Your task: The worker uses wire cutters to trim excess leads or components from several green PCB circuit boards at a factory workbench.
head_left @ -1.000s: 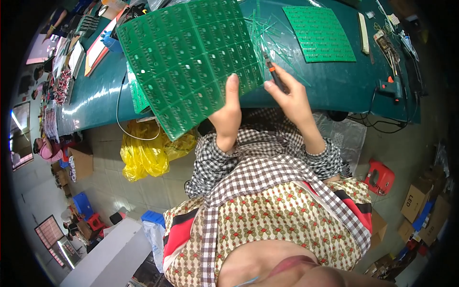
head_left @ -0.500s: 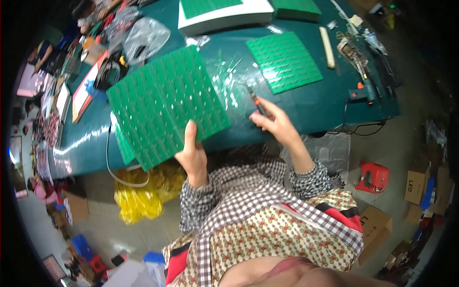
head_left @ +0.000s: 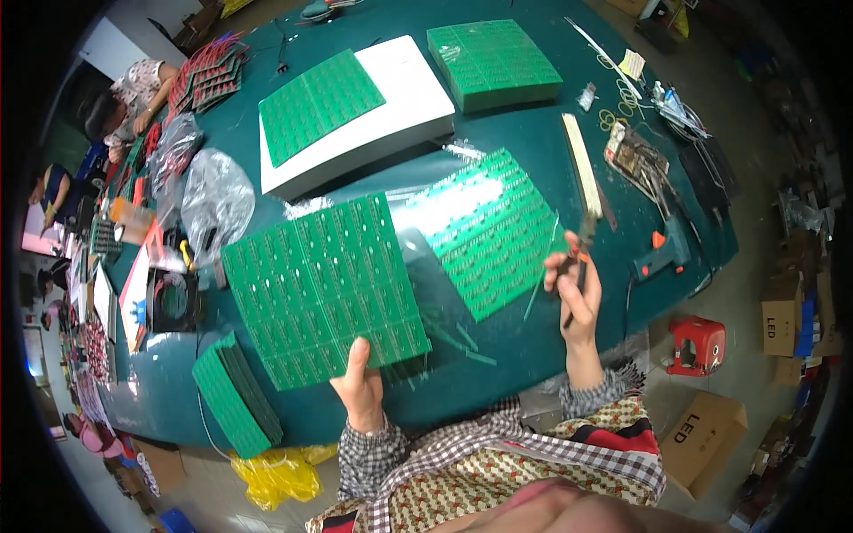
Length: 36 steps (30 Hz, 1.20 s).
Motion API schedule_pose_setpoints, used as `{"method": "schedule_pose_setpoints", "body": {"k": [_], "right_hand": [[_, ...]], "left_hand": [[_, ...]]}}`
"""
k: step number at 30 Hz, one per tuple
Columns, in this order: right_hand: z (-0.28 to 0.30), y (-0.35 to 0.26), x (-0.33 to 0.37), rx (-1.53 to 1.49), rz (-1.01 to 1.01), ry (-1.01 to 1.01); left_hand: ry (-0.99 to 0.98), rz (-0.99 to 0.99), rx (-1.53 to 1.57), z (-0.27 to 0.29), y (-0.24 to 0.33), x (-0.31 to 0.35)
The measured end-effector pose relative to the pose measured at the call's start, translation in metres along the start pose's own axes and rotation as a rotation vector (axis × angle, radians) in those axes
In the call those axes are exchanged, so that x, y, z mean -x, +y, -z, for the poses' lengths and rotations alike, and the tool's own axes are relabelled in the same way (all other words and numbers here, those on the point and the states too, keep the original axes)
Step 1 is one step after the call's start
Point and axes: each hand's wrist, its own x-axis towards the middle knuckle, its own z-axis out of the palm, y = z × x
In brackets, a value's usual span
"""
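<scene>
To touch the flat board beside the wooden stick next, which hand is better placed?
Probably the right: the right hand is right by the flat board, though holding pliers. The left hand is farther off, gripping another board.

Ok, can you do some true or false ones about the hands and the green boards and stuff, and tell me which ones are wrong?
1. The left hand holds a green circuit board. True.
2. Nobody is holding a tool. False: the right hand holds a plier-like tool.
3. A blue stool stands on the floor at the right. False: that is a red stool.
4. Another green board lies on a white block. True.
5. The pale bar lies inside a yellow bag. False: it lies on the table.
</scene>
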Motion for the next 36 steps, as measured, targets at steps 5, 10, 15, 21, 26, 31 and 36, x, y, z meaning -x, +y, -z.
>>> {"method": "schedule_pose_setpoints", "body": {"k": [5,10,15,21,26,31,36], "right_hand": [[-0.003,0.007,0.019,0.001,-0.067,0.068],[-0.007,0.006,0.016,0.069,-0.121,0.136],[-0.009,0.009,0.011,0.072,-0.086,0.128],[-0.007,0.01,0.016,0.092,-0.065,0.103],[-0.01,0.012,0.016,0.114,-0.124,0.092],[-0.016,0.011,0.006,0.193,-0.029,0.032],[-0.043,-0.014,0.013,0.18,-0.157,-0.302]], "left_hand": [[0.037,0.092,-0.071,-0.001,0.0,-0.007],[0.13,0.145,-0.136,-0.001,-0.003,-0.009],[0.131,0.196,-0.181,-0.01,-0.001,-0.015],[0.136,0.235,-0.122,-0.008,0.003,-0.009],[0.16,0.193,-0.162,0.001,-0.003,-0.001],[0.242,0.155,-0.111,-0.005,0.01,-0.012],[0.196,-0.119,0.018,-0.032,0.036,-0.021]]}}
